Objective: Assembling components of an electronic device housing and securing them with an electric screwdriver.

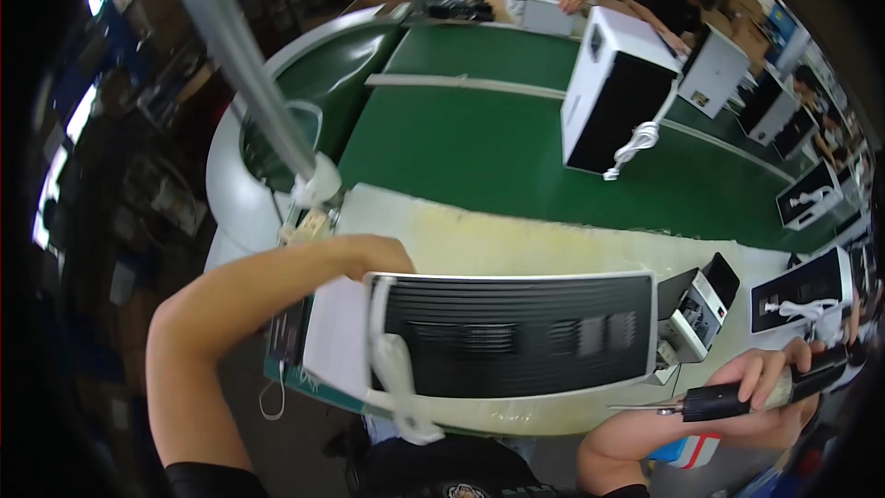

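Green conveyor (452,143) beyond — right hand (758,376) holding power screwdriver (717,402); left hand (387,256) mostly behind ribbed appliance (525,334) — grip unclear.

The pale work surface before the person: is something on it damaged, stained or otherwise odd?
Yes. The pale work surface has yellowish stains along its far part, and its far edge looks ragged, so it appears worn. On the black-and-white appliance, I see no clear damage, though it is slightly blurred.

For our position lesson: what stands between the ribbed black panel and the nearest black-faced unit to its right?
In the head view, a small boxy device stands between the ribbed panel and the black-faced unit.
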Tool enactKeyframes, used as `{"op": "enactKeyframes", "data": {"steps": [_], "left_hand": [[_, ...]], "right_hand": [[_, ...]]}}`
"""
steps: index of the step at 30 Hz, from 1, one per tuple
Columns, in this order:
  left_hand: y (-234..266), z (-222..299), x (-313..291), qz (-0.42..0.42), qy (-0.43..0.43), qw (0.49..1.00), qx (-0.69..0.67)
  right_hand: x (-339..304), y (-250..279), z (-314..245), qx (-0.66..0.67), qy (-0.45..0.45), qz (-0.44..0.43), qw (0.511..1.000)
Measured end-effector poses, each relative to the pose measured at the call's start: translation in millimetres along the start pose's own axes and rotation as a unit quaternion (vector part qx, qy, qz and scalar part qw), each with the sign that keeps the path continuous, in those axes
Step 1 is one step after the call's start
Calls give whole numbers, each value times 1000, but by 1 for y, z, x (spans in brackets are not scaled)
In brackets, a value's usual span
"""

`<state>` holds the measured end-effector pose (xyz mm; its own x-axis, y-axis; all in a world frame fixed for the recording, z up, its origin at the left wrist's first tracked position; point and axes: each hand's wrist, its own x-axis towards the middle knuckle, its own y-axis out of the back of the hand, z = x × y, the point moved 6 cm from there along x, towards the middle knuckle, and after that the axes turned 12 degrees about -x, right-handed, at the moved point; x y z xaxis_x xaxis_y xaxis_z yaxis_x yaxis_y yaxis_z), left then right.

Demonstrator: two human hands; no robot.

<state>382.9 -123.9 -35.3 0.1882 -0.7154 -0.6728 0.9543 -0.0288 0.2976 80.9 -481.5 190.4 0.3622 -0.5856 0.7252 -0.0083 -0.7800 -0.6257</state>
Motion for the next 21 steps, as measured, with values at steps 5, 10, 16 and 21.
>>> {"op": "enactKeyframes", "data": {"steps": [5, 10, 16, 21], "left_hand": [[126, 147, -64, 391, 66, 886, 240], [187, 228, -61, 524, -115, 735, 415], [222, 231, -16, 576, -214, 558, 558], [229, 257, -3, 571, -192, 663, 444]], "right_hand": [[-6, 43, 11, -2, -15, 43, 999], [-11, 69, 30, 4, -5, 75, 997], [-16, 90, 51, -18, -45, 182, 982], [-13, 111, 53, -18, -44, 200, 979]]}}
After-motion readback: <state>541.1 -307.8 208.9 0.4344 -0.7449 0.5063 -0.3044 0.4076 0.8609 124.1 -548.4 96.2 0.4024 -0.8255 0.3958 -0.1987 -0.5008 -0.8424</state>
